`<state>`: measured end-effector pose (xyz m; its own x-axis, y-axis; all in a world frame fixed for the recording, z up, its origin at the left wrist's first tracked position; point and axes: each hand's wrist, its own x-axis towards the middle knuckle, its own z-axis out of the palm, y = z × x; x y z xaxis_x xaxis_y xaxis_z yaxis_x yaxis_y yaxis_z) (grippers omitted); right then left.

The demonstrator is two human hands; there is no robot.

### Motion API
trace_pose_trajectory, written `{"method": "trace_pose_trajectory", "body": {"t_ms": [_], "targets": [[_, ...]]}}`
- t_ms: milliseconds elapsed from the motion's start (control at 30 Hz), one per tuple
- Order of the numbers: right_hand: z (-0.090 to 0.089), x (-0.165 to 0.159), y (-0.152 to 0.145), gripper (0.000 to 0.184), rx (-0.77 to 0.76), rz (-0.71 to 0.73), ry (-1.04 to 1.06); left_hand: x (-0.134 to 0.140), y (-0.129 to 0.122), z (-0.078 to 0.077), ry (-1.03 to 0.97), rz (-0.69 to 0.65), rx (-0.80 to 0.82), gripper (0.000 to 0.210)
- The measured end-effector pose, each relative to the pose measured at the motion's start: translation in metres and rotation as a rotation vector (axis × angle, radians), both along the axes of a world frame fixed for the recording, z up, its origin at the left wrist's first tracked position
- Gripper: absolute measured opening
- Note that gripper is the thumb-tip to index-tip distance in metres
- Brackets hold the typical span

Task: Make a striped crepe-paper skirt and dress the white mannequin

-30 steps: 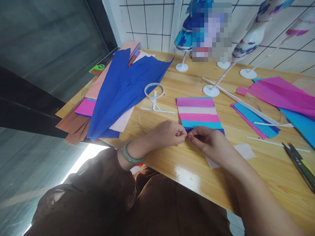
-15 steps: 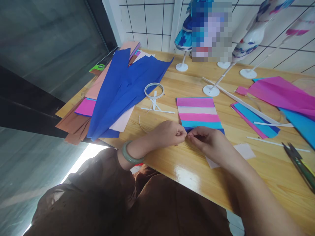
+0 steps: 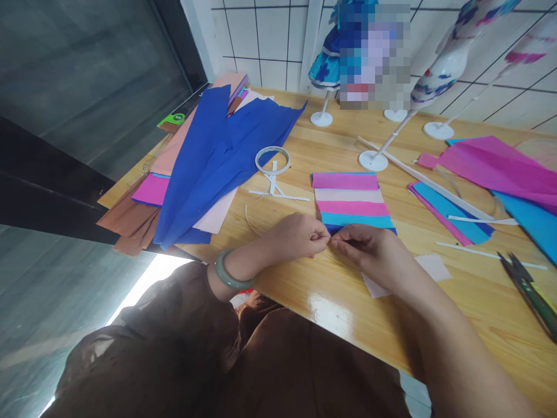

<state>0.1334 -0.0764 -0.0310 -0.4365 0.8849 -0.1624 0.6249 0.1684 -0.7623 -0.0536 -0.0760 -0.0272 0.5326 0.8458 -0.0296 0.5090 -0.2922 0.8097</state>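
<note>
A: Location of the striped sheet point(image 3: 352, 202)?

B: Flat on the worktop point(image 3: 282, 276), directly ahead of both hands. Banded, far edge to near edge, in pink, pale, pink, turquoise and dark blue.

A: State of the left hand point(image 3: 300, 235)?

B: Curled, with thumb and forefinger drawn to a narrow pinch at the near edge of the sheet, by its left corner. Fitted at the wrist with a green bracelet point(image 3: 230, 276).

A: State of the right hand point(image 3: 376, 249)?

B: Likewise narrowed, thumb to forefinger, just beside the left fingertips and in front of the dark blue band. Contents of either pinch: too small to tell.

A: Items to the left?

B: Tape roll point(image 3: 288, 161), lying across white strips point(image 3: 287, 197). Next to it, a large blue sheet point(image 3: 226, 151), spread over peach sheets point(image 3: 167, 157) and brown sheets point(image 3: 130, 217).

A: Items to the right?

B: Pale piece point(image 3: 433, 267), partly hidden by the right wrist. Farther right, dark-handled scissors point(image 3: 531, 298). Behind these, a folded turquoise-and-pink sheet point(image 3: 456, 212) and a loose pink sheet point(image 3: 496, 157). At the rear, stands with round white bases point(image 3: 373, 161).
</note>
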Motion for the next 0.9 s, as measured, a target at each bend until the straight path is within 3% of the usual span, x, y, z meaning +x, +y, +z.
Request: {"method": "trace_pose_trajectory", "body": {"t_ms": [900], "targets": [[0.0011, -0.003, -0.0009, 0.021, 0.042, -0.003, -0.055, 0.0008, 0.0001, 0.0001, 0.001, -0.001, -0.008, 0.023]]}}
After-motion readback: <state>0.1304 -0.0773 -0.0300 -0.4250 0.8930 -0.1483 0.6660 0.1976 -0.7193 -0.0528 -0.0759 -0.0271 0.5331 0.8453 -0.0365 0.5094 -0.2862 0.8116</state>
